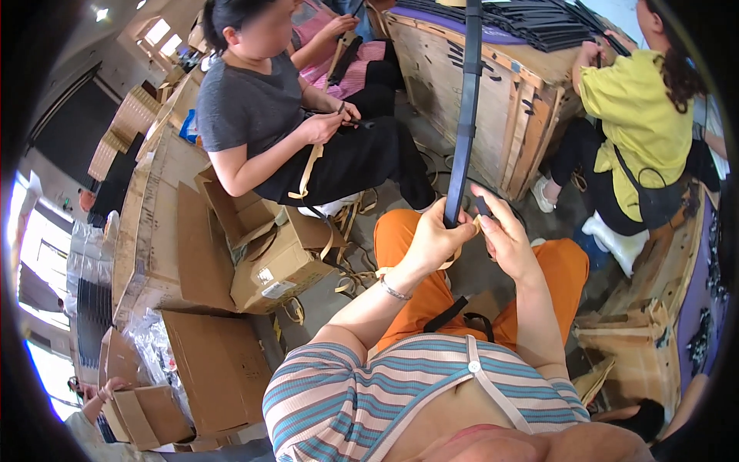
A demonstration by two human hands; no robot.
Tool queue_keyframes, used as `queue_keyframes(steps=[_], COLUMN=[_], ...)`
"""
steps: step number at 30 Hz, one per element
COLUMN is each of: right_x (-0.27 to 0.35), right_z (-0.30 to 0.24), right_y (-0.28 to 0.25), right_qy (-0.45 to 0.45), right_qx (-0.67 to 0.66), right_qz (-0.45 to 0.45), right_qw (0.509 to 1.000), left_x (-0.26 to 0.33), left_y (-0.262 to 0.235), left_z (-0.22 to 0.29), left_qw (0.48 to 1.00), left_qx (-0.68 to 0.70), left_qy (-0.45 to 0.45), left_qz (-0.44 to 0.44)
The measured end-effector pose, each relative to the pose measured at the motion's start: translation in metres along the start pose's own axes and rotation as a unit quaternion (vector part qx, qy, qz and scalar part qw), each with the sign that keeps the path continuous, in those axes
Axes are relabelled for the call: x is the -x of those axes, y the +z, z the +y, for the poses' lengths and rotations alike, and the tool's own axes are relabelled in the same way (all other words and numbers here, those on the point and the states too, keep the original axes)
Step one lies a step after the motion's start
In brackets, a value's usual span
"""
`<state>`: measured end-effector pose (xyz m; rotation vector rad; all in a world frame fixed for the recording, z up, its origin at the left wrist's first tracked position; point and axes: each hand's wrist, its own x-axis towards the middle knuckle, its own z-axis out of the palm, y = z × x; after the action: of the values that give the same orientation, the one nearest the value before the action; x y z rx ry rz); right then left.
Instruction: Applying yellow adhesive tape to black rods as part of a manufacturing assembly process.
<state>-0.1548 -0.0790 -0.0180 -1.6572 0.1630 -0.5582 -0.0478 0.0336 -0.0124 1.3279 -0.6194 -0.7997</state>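
My left hand (437,240) is closed round the lower end of a long, narrow dark strip (464,131), which rises away from me past the top of the view. Darker bands cross the strip in places. Close beside it, my right hand (508,242) pinches a short dark piece (483,206) between thumb and fingers. A bit of tan tape (476,225) shows between the two hands; which hand holds it I cannot tell. Both hands are above my orange trousers (400,239). A black strap-like thing (446,314) lies in my lap.
At left stand open cardboard boxes (281,266) with tan strips on the floor nearby. A wooden crate (493,115) ahead bears a pile of black strips (523,27). Seated co-workers are at front left (254,115) and right (639,123). Another crate (631,331) stands at right.
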Motion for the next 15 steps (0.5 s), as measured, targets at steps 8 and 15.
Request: queue_keyframes(steps=[8,15], right_x=[0.005,0.009], right_z=[-0.006,-0.002], right_y=[0.004,-0.010], right_qy=[-0.017,0.078], right_qx=[0.077,-0.038], right_qz=[0.026,0.001], right_qw=[0.997,0.996], left_x=[0.001,0.000], left_y=[-0.012,-0.008], left_z=[-0.020,-0.018], left_qw=[0.993,0.991], left_qx=[-0.089,-0.116], left_qy=[0.068,0.058], left_qz=[0.029,0.032])
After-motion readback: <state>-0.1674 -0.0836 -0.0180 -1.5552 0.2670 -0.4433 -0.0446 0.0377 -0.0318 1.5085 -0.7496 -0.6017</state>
